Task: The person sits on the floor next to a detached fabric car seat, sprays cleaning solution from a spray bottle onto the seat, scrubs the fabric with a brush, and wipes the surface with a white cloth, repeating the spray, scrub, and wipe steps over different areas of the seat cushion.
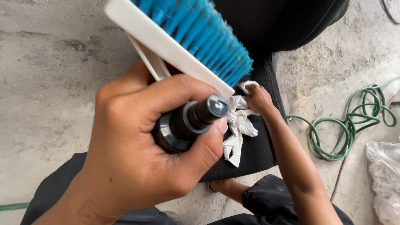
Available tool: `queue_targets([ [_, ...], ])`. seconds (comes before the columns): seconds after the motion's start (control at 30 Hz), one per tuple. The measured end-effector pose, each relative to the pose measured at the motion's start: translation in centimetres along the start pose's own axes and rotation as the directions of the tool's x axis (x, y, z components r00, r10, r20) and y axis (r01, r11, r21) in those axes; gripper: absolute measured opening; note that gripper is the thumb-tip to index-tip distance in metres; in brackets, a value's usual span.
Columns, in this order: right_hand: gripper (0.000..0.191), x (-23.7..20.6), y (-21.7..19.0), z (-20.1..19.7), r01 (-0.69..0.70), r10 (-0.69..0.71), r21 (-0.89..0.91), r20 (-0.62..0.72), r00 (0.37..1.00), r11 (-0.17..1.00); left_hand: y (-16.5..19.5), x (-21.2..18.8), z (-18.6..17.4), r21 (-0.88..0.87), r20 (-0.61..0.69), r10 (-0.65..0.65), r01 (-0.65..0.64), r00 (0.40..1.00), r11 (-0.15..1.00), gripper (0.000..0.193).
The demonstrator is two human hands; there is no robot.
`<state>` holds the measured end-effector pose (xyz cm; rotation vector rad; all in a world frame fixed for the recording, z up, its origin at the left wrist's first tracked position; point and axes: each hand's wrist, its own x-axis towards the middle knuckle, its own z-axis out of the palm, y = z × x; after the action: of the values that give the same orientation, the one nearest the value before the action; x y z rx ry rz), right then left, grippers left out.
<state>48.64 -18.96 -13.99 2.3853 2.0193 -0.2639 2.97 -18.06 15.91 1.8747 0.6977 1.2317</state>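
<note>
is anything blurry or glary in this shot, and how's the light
Head view: soft, even daylight, no hard shadows or glare; the left hand and blue-bristled brush loom large and slightly soft, close to the lens; the right hand on the white rag looks sharper.

Outdoor work yard: rough concrete floor [50, 75], coiled garden hose [358, 121]

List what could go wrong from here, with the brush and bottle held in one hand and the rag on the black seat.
1. The left hand grips both a dark round-capped bottle and a white brush with blue bristles; a crowded grip may let one slip.
2. The right hand presses a crumpled white rag onto the black ribbed seat cushion near its edge; the rag might slide off.
3. The coiled green hose on the concrete floor could trip feet.
</note>
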Motion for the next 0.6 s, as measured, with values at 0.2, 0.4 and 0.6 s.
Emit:
queue_targets([
  [0.2,0.035,-0.1,0.3,0.1,0.101,-0.098,0.032,-0.067,0.993,0.994,-0.3,-0.3,-0.2,-0.014,-0.014,-0.081,0.081,0.997,0.997,0.017],
  [0.4,0.029,0.8,-0.4,-0.1,-0.005,0.001,0.135,0.032,0.999,0.991,-0.3,-0.2,1.2,-0.050,0.012,0.019,-0.019,1.000,0.999,0.027],
  [0.6,0.030,-0.7,-0.9,-0.3,0.165,-0.159,0.055,-0.097,0.982,0.985,-0.7,0.1,0.7,-0.088,-0.024,-0.019,0.017,1.000,0.996,0.029],
])
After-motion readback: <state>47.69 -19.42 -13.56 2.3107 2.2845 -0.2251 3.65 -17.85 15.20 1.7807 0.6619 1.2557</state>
